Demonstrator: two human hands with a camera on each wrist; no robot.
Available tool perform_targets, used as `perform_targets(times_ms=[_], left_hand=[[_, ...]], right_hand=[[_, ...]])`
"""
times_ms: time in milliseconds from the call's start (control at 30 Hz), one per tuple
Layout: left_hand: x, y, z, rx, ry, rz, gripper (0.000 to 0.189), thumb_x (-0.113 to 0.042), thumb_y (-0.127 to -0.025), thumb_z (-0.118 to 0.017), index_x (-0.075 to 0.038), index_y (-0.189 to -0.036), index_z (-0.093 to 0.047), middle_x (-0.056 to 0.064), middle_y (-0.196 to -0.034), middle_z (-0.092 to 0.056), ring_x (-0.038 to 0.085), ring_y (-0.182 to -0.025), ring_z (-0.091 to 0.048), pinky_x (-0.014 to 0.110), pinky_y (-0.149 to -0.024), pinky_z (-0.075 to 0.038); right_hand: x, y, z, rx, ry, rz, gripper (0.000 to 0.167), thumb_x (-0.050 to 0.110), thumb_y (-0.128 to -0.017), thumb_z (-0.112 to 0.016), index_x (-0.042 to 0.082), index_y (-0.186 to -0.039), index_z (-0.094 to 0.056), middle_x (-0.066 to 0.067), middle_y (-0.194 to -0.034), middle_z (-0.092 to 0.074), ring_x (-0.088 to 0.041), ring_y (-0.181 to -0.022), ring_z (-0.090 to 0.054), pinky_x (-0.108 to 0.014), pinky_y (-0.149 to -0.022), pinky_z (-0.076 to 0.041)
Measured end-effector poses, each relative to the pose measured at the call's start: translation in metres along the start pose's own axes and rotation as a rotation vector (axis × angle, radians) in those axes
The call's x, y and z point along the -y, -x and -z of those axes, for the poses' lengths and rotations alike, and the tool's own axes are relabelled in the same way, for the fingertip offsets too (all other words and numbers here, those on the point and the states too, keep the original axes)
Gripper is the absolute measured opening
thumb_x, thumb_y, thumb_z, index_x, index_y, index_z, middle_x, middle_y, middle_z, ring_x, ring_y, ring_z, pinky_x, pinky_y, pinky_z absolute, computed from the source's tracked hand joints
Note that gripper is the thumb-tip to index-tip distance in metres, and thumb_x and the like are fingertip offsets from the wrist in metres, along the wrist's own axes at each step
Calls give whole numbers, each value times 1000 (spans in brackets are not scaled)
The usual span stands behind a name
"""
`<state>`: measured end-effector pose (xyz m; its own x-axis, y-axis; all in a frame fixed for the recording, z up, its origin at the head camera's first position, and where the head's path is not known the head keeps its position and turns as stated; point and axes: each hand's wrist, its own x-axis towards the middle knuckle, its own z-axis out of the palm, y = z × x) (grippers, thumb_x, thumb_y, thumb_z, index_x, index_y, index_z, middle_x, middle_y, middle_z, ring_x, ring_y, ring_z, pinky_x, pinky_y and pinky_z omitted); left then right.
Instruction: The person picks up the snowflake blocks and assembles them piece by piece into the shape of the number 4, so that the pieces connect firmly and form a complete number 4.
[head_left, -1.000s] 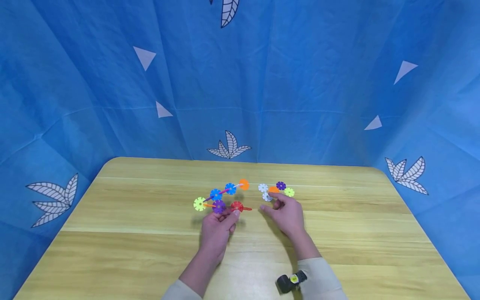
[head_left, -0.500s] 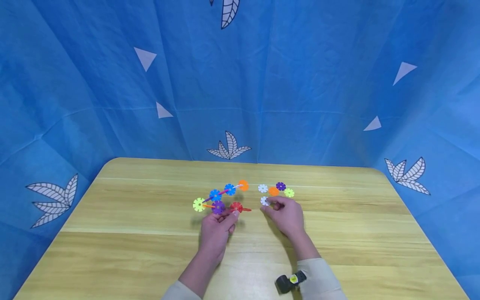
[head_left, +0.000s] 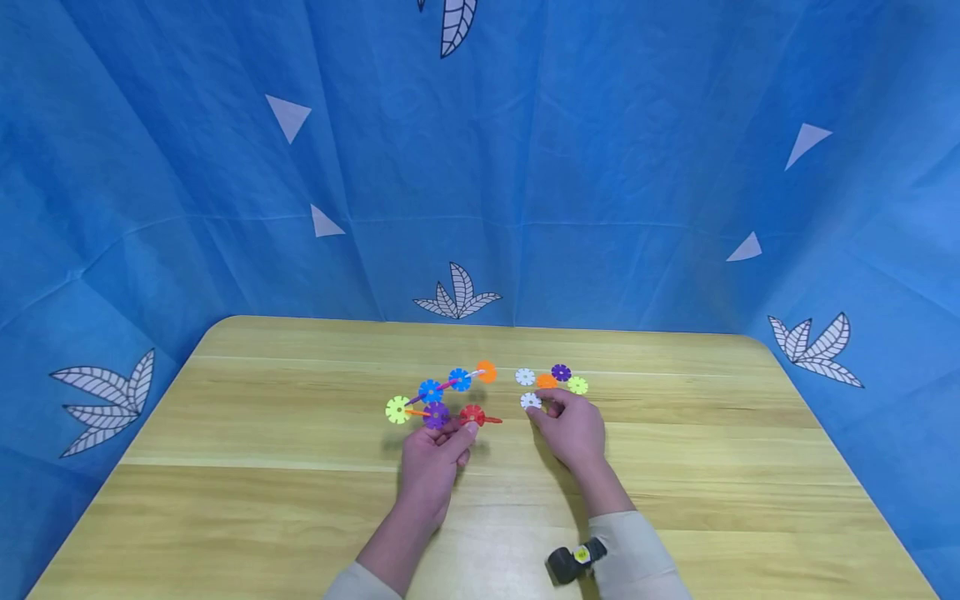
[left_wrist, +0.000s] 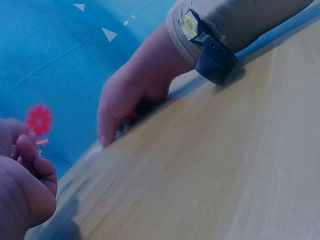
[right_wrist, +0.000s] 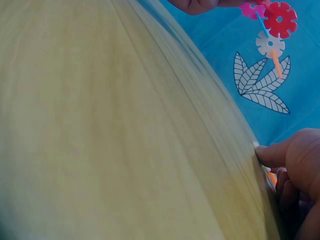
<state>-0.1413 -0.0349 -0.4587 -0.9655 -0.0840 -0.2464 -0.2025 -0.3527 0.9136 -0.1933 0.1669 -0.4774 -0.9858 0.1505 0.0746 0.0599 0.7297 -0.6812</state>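
My left hand [head_left: 431, 468] holds a chain of interlocking flower-shaped plastic discs, gripping it near the red disc [head_left: 472, 415] with the thumb in front. Along the chain are a yellow-green disc [head_left: 398, 409], a purple disc [head_left: 436, 415], two blue ones and an orange disc [head_left: 486, 371], with other discs seen edge-on between them. The right hand [head_left: 574, 429] pinches a loose white disc [head_left: 530, 401] by its edge between thumb and index finger, low at the tabletop. In the right wrist view, the white disc [right_wrist: 256, 145] is mostly hidden by the thumb.
Behind the right hand lie several loose discs: another white disc [head_left: 525, 377], an orange one [head_left: 546, 381], a purple one [head_left: 561, 372] and a yellow-green one [head_left: 577, 385]. A blue cloth [head_left: 600, 167] hangs past the far edge of the wooden table [head_left: 262, 500].
My right fingers have come down on the white disc, drawn it a little toward me from the loose group, and now pinch it. The left hand and chain stay nearly still.
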Motion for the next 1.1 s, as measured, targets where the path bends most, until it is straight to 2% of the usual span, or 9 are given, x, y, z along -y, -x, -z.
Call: perform_targets(times_ms=[233,433,533,867,1100], left_hand=[[0,1,0,-3,8,2,14,-7,-86,-78,-1,-94,-68,9,-84,-64,11,-62,-51,18,-53,-43],[0,1,0,-5,-6,2,20,-6,-86,-78,4,-99,-67,9,-84,-65,11,-62,-50,18,-53,-42],[0,1,0,-7,-9,5,21,-6,-86,-78,5,-101,-67,9,-85,-66,10,-61,-50,17,-53,-42],[0,1,0,-1,-1,7,16,-6,-86,-78,2,-96,-68,9,-85,-65,12,-63,-50,18,-54,-42],[1,-1,2,-1,7,7,18,-8,-86,-79,2,-97,-68,9,-86,-65,10,-62,-50,18,-54,-43]], right_hand=[[1,1,2,14,-98,-64,25,18,-80,-86,11,-98,-70,0,-75,-53,-19,-69,-48,-35,-65,-38],[3,5,4,14,-188,-102,26,12,-75,-88,11,-89,-66,-2,-81,-59,-21,-75,-53,-35,-70,-44],[3,6,6,11,-211,-98,25,11,-75,-88,11,-86,-65,-2,-82,-61,-21,-76,-55,-35,-71,-46],[2,11,9,13,-189,-36,17,19,-79,-87,15,-78,-71,2,-72,-62,-18,-66,-53,-32,-61,-44],[8,19,14,50,-277,-66,14,16,-78,-87,13,-81,-74,1,-78,-68,-19,-71,-61,-32,-61,-52]])
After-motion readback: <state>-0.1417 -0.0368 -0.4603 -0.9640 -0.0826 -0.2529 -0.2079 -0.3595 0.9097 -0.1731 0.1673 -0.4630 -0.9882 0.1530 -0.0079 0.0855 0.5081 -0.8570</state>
